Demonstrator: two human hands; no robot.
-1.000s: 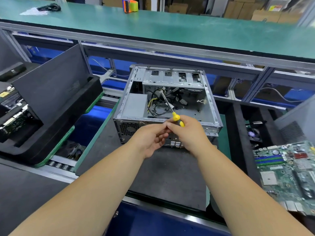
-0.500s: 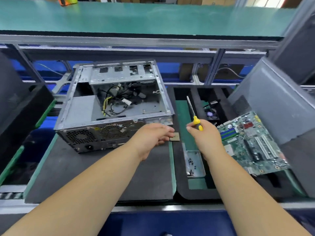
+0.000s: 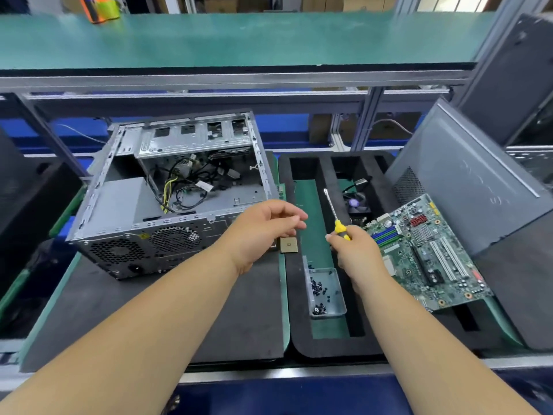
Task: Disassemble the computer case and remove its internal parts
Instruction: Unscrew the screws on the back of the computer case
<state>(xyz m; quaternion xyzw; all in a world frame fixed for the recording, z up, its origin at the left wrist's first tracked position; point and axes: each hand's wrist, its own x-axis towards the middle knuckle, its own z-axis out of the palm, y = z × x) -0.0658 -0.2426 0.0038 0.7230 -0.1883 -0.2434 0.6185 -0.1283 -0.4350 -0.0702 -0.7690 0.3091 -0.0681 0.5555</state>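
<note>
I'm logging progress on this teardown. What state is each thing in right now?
Computer case: side open, cables loose inside.
Motherboard: out of the case, lying tilted on the foam tray.
Screwdriver: gripped by the right hand, tip pointing away.
Left hand: fingers loosely curled, holding nothing I can see.
Screw box: open, screws inside.
CPU chip: lying flat, untouched.

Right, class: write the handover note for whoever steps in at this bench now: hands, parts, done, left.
Left hand: holds nothing, fingers loosely curled, above the chip on the mat.
Right hand: grips the screwdriver.
Case: open on the left mat, cables inside.
Done: motherboard and fan out, in the foam tray; screws in the box.
Left: cables and remaining fittings inside the case.
</note>
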